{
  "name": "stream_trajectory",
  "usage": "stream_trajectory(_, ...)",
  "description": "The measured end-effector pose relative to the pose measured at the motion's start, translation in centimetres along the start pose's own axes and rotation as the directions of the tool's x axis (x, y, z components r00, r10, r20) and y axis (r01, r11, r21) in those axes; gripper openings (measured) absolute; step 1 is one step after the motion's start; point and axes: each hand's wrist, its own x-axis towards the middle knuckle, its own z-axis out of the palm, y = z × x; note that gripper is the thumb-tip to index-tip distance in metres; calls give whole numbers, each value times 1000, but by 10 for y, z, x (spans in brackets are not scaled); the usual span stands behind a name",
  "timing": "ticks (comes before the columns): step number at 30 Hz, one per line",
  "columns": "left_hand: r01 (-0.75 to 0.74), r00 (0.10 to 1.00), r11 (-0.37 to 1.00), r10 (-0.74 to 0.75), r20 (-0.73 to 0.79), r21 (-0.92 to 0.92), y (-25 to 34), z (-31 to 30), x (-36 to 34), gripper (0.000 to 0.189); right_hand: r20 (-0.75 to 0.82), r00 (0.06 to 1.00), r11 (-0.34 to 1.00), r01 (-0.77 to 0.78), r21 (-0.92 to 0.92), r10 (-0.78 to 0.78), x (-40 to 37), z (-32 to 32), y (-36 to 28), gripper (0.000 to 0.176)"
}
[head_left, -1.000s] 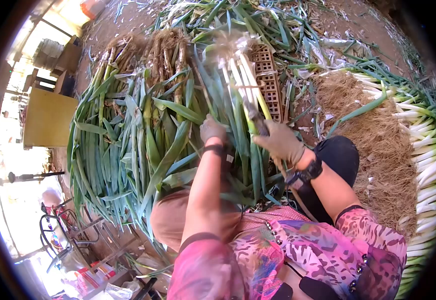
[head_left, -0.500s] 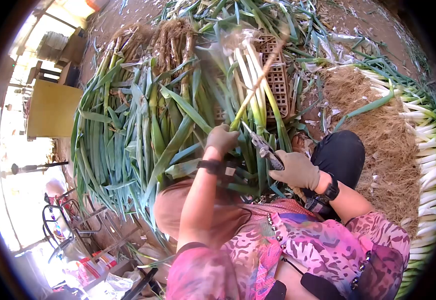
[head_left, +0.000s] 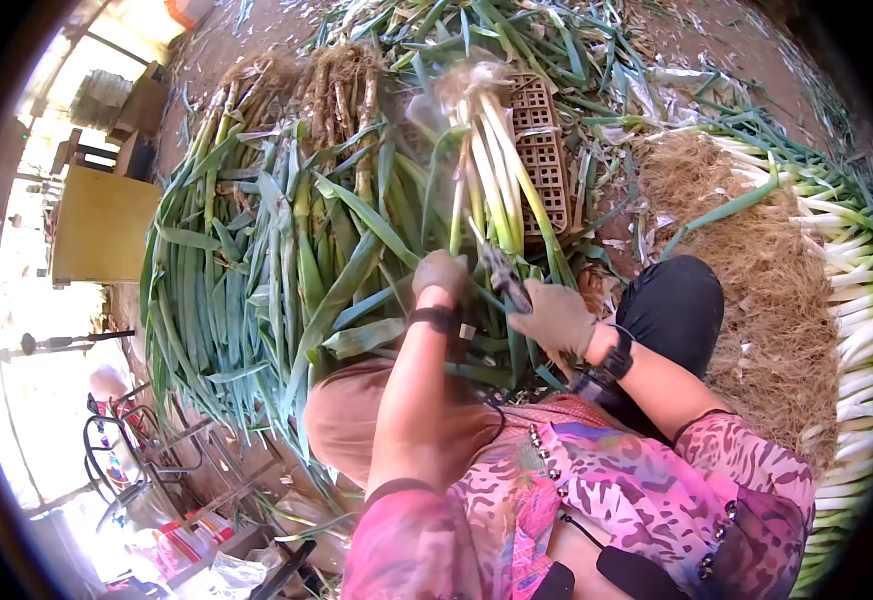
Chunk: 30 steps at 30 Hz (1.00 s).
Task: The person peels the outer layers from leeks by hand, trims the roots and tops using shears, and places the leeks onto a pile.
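Observation:
My gloved left hand (head_left: 441, 277) is closed around the green part of a long green onion (head_left: 458, 205), whose white end and roots point away from me. In my gloved right hand (head_left: 557, 322) is a grey air blow gun (head_left: 502, 272), its thin nozzle aimed up beside that stalk. Several peeled green onions (head_left: 502, 190) lie just right of the held one, partly over a tan plastic crate (head_left: 539, 150). Their root ends look blurred. Left of my hands lies a big heap of unpeeled green onions (head_left: 287, 230) with brown roots.
A long row of cleaned green onions (head_left: 862, 345) runs down the right side, brown roots (head_left: 757, 300) facing inward. Stripped leaves (head_left: 557, 40) litter the ground ahead. Further left are a yellow panel (head_left: 107, 225) and a metal frame (head_left: 147, 440). My knees flank the work area.
The held green onion has swung left and now stands more upright. My right hand has moved left with the blow gun, closer to my left hand. A loose strip across the stalks is gone.

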Motion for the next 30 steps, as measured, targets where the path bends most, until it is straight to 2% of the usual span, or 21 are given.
stream_trajectory(3, -33, 999, 999, 34, 34, -20, -5, 1, -3, 43, -153, 988, 1000, 23, 16, -20, 33, 2, 7, 47)
stream_trajectory(7, -69, 995, 997, 70, 67, -23, 4, 6, -9, 44, -129, 984, 993, -121, -3, 120, 63, -18, -5, 50)
stream_trajectory(8, -82, 994, 996, 84, 64, -22, 3, 12, -9, 45, -176, 981, 996, -86, 1, 85, 72, -16, -1, 48)
stream_trajectory(14, -88, 995, 995, 89, 35, -43, 4, 26, -16, 45, -78, 989, 991, -126, -53, 122, 115, -42, -11, 50)
stream_trajectory(19, -85, 991, 996, 84, 103, 9, 12, 19, -23, 43, -71, 986, 985, -158, -65, 153, 136, -59, -18, 53)
stream_trajectory(20, -93, 990, 996, 91, 106, 10, 12, 21, -24, 43, -68, 990, 985, -130, -115, 123, 139, -57, -19, 54)
stream_trajectory(24, -177, 970, 978, 154, 189, 110, 17, 17, -34, 45, -40, 990, 980, -137, -145, 133, 145, -58, -14, 55)
stream_trajectory(27, -136, 951, 922, 19, 307, 363, 11, -11, -51, 54, -48, 989, 977, -145, -157, 140, 153, -54, -8, 53)
stream_trajectory(28, -116, 946, 912, -20, 325, 394, 0, -24, -53, 60, -71, 989, 979, -143, -145, 133, 153, -53, -6, 51)
stream_trajectory(30, -45, 970, 893, -67, 232, 448, -29, -72, -60, 62, -58, 989, 980, -139, -143, 132, 153, -55, -3, 52)
